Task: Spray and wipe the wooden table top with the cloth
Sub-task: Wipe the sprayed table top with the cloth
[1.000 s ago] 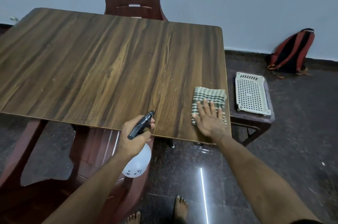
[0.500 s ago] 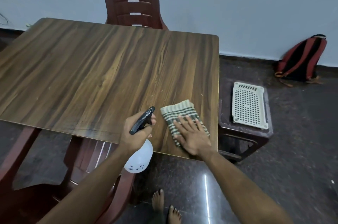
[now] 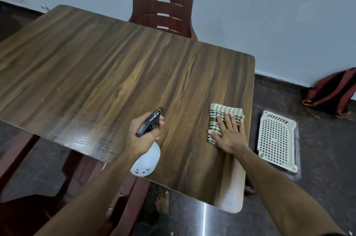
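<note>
Right hand point(image 3: 230, 137) flat, fingers point(image 3: 228, 122) straight, pressing folded green-and-cream striped cloth point(image 3: 221, 115) near right edge of dark wood-grain worktop point(image 3: 107, 73). Left hand point(image 3: 142, 135) curled around white plastic spray bottle with black trigger head point(image 3: 149, 123), above near edge.

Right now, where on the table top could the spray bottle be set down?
The wooden table top is bare from the spray bottle in the left hand out to the far and left edges. A bare strip also separates that hand from the right hand flat on the striped cloth. The near right corner is crowded.
</note>
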